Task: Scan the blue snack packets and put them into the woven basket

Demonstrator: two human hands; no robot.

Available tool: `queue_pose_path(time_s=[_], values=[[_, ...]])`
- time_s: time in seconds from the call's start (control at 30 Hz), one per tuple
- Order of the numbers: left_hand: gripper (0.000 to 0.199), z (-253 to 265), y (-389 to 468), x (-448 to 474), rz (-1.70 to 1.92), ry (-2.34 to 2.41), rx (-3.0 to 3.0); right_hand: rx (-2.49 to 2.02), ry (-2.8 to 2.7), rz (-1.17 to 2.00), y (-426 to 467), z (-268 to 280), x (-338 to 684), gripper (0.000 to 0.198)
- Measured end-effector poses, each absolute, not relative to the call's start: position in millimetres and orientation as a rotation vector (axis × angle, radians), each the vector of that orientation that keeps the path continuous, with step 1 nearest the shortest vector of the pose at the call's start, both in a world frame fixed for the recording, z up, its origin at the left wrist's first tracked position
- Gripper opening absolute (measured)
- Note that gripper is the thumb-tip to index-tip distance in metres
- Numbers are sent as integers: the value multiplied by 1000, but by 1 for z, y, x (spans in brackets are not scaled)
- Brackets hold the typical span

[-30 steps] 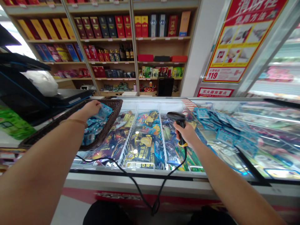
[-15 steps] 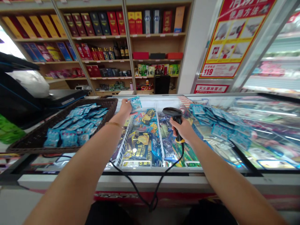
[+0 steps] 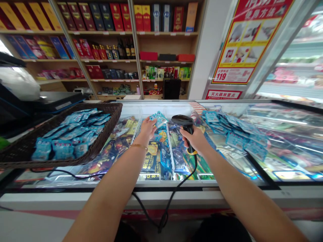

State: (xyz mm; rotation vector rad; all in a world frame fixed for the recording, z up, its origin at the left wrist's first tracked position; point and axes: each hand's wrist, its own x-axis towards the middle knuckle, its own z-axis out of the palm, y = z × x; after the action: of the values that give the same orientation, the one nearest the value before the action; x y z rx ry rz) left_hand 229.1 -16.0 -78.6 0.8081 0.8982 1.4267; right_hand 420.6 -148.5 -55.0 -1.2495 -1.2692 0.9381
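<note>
One small blue foil packet (image 3: 158, 118) is pinched in the left hand (image 3: 147, 129), held up over the glass-topped chest freezer (image 3: 176, 186), just left of the black corded handheld scanner (image 3: 185, 126) gripped in the right hand (image 3: 195, 139). The scanner head sits level with the packet, nearly touching. One dark wicker basket (image 3: 111, 111) of like packets lies left; one loose pile of blue packets (image 3: 234, 129) lies right.

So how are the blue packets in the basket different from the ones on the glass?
The packets in the wicker basket lie heaped inside its woven walls; the packets on the freezer glass are spread loose on the flat lid. The basket sits left, the glass pile right. Both look like the same small blue packets.
</note>
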Motion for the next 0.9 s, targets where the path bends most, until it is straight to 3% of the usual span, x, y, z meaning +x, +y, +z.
queue_pose_path(time_s=[0.07, 0.23, 0.37, 0.9], values=[[30, -79, -15, 229, 1400, 839, 779, -1276, -1273, 947, -151, -53, 419, 33], [39, -83, -14, 229, 1362, 891, 745, -1299, -1273, 964, -154, -49, 417, 32], [30, -83, -18, 228, 1332, 867, 731, -1308, -1272, 949, -154, -49, 416, 32], [25, -74, -25, 231, 1489, 914, 887, -1336, -1400, 865, -157, -55, 412, 29]])
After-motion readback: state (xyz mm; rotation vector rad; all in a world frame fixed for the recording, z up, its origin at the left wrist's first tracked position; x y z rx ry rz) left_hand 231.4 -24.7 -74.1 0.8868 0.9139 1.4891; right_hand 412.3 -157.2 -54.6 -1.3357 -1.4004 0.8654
